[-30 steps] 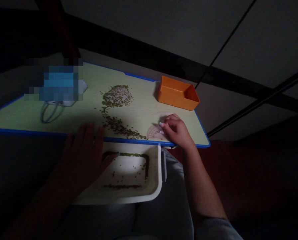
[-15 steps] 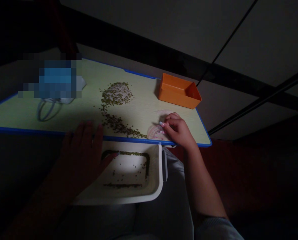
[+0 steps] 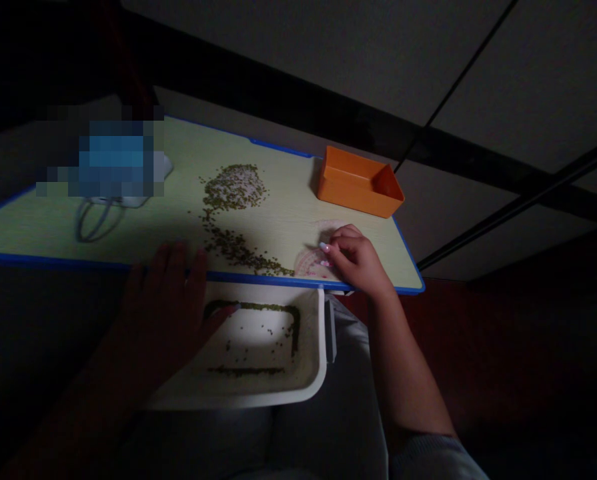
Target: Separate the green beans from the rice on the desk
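Observation:
My left hand (image 3: pixel 165 300) lies in deep shadow over the table's front edge, fingers stretched out and thumb reaching above the white tub (image 3: pixel 308 383). Near the right end of the table, my right hand (image 3: pixel 355 257) is closed, finger and thumb bent together on a clear, curved protractor (image 3: pixel 307 263) with pink marks. The protractor lies flat and is partly covered by the hand. A trail of small green beans (image 3: pixel 238 250) runs from its left edge toward a rounder bean pile (image 3: pixel 235 187). More beans line the tub's bottom edges.
An open orange box (image 3: pixel 361 193) stands at the table's back right corner. A pale device with a looped cable (image 3: pixel 93 230) lies on the left, partly blurred out. The table has a blue rim (image 3: pixel 378 289). Cabinet panels (image 3: pixel 518 87) rise behind it.
A few more loose beans show on the tub's floor. Both hands, the protractor and the piles look nearly unmoved.

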The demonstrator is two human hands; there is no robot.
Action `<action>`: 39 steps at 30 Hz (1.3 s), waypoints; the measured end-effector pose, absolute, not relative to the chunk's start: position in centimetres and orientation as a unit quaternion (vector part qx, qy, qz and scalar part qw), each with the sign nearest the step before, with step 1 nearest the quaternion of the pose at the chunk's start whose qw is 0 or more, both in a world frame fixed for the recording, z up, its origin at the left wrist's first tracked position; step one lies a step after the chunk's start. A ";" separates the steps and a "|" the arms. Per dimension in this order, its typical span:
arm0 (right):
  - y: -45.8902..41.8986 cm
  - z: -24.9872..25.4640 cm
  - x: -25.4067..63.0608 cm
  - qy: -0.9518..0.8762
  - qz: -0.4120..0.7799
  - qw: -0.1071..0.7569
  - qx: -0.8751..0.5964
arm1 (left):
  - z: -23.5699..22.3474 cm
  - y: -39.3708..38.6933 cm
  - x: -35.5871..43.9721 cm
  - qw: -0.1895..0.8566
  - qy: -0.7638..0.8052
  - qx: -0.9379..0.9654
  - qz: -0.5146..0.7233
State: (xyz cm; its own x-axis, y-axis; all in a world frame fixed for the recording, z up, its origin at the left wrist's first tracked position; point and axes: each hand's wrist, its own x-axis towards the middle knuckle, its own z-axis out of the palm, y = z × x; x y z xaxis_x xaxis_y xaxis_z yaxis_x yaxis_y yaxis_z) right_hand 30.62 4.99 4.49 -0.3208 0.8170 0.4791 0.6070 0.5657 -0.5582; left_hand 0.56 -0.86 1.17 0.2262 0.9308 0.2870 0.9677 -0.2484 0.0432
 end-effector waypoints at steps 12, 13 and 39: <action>5.5 4.5 29.8 -0.795 0.084 0.334 -0.500 | 0.7 -0.9 0.3 0.085 -0.598 -0.786 -0.131; 5.5 4.5 29.8 -0.797 0.091 0.334 -0.494 | 0.7 -0.9 0.3 0.084 -0.599 -0.785 -0.132; 5.3 4.5 30.3 -0.804 0.144 0.376 -0.437 | 0.8 -0.8 0.5 0.091 -0.597 -0.787 -0.126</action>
State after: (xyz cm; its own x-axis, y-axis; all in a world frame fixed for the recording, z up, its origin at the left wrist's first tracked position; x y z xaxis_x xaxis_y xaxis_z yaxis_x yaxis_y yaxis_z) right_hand 30.30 5.29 4.52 -0.3360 0.8110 0.4790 0.5941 0.5771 -0.5604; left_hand 0.49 -0.75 0.83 0.2551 0.9169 0.3069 0.9628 -0.2703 0.0072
